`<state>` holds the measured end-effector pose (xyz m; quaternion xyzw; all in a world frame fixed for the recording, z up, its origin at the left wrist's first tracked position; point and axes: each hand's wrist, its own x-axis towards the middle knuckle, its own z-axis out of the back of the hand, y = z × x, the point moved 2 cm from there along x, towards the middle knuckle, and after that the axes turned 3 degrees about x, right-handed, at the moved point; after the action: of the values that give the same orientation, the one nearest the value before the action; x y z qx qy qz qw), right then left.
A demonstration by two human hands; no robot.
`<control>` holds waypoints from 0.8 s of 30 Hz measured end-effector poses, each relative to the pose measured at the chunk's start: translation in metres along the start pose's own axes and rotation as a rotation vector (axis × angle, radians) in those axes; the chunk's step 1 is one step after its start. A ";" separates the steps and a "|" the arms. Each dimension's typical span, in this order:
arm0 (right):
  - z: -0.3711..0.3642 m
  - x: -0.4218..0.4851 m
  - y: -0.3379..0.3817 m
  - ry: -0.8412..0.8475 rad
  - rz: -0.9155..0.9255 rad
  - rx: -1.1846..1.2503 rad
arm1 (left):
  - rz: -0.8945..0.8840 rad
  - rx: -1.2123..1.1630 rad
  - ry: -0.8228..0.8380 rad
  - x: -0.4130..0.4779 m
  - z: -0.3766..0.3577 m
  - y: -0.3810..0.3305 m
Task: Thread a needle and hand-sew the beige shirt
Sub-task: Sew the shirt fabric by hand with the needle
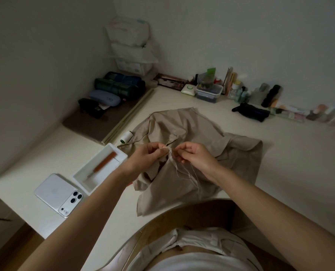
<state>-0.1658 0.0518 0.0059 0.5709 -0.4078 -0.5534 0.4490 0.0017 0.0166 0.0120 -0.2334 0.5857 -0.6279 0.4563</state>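
Note:
The beige shirt [192, 133] lies crumpled on the white table [280, 153], with its lower part hanging over the front edge. My left hand [147, 155] pinches a raised fold of the shirt near its middle. My right hand [196, 155] sits just to the right, fingers curled, pinching pale thread [188, 173] whose strands trail down over the cloth. The needle is too small to make out. A white thread spool [127, 136] lies at the shirt's left edge.
A white tray [98, 173] holding an orange-handled tool [102, 163] stands left of the shirt, and a white phone [59, 194] lies near the table's front left corner. Bottles, a clear box [208, 91] and a black pouch [252, 112] line the back wall. Cases sit back left.

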 end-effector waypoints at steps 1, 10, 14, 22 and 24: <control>-0.001 0.000 0.001 0.004 0.012 -0.001 | 0.006 0.020 -0.009 0.000 0.000 0.000; -0.006 0.000 0.010 -0.059 0.259 -0.332 | 0.093 0.014 -0.098 -0.002 -0.009 -0.001; -0.011 -0.003 0.012 -0.026 0.414 -0.453 | 0.091 0.014 -0.092 -0.002 -0.011 -0.001; -0.011 -0.002 0.018 -0.132 0.473 -0.299 | 0.103 -0.030 -0.078 -0.001 -0.014 0.000; -0.011 -0.001 0.019 -0.122 0.435 -0.258 | 0.103 -0.021 -0.083 0.001 -0.014 0.003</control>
<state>-0.1545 0.0485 0.0240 0.3734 -0.4734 -0.5247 0.6010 -0.0090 0.0237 0.0057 -0.2332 0.5842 -0.5871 0.5095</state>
